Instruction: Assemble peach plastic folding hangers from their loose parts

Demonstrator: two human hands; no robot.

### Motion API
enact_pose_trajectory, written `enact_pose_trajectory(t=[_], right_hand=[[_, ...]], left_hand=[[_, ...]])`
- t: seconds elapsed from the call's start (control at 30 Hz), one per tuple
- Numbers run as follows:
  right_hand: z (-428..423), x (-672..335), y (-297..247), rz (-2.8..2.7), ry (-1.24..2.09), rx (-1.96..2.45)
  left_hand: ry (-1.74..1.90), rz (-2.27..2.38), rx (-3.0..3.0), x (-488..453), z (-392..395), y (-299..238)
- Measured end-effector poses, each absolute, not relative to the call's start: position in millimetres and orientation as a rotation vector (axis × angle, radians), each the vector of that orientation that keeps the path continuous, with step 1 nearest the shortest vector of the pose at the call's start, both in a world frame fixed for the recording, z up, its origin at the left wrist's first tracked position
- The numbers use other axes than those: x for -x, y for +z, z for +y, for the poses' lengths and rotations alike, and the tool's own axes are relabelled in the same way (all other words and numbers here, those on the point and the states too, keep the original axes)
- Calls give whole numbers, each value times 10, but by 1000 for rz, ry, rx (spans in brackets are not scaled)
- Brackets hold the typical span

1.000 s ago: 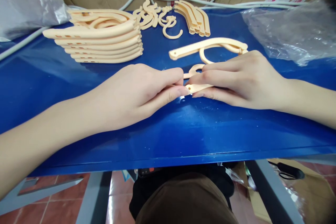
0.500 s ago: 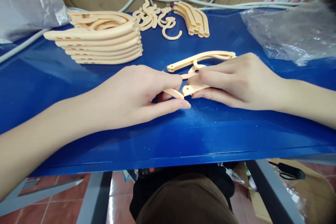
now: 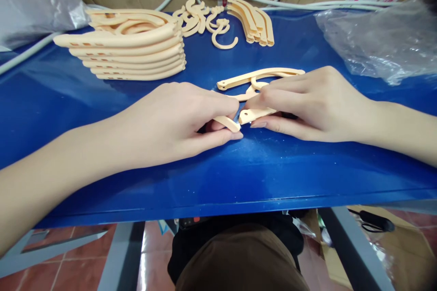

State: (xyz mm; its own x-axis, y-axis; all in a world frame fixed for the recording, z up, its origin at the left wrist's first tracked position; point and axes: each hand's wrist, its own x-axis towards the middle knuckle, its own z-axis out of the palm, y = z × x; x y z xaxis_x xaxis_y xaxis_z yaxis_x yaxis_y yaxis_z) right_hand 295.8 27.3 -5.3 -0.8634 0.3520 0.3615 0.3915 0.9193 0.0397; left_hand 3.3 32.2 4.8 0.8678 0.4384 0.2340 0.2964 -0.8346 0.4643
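Note:
My left hand [image 3: 191, 120] is closed, thumb and fingers pinching a cream plastic hanger piece [image 3: 227, 123] whose end sticks out to the right. Facing it, my right hand [image 3: 303, 102] grips another cream hanger arm [image 3: 254, 114] with a small hole near its tip. The two ends lie close together; whether they touch is hard to tell. Just beyond my fingers lie a long hanger arm [image 3: 252, 77] and a curved hook piece [image 3: 258, 84], partly covered by my right hand. Most of both held pieces is hidden under my fingers.
A stack of cream hanger pieces [image 3: 129, 57] stands at the back left of the blue table [image 3: 191, 186]. Behind are loose hooks [image 3: 194, 16] and a bundle of curved arms [image 3: 252, 20]. A clear plastic bag [image 3: 372, 41] lies right; a white cable [image 3: 307, 6] runs along the boxes.
The two held ends have come slightly apart, the right one showing more of its tip. My left thumb has drawn back a little to the left.

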Motion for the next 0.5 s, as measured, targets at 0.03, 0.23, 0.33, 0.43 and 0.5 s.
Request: enact_pose_trajectory(t=[0.03, 0.23, 0.33, 0.43, 0.5], right_hand=[[275, -2959, -52, -2734, -145, 551], [288, -2967, -58, -2762, -120, 545], [296, -2978, -61, -2778, -120, 564], [303, -2986, -57, -2784, -124, 573], [305, -2986, -56, -2781, -121, 563]], left_hand=[[465, 541, -2613, -33, 321, 49], [461, 533, -2632, -24, 313, 55], [467, 533, -2650, -29, 309, 49], [449, 571, -2632, -41, 297, 51], [422, 610, -2622, -45, 286, 61]])
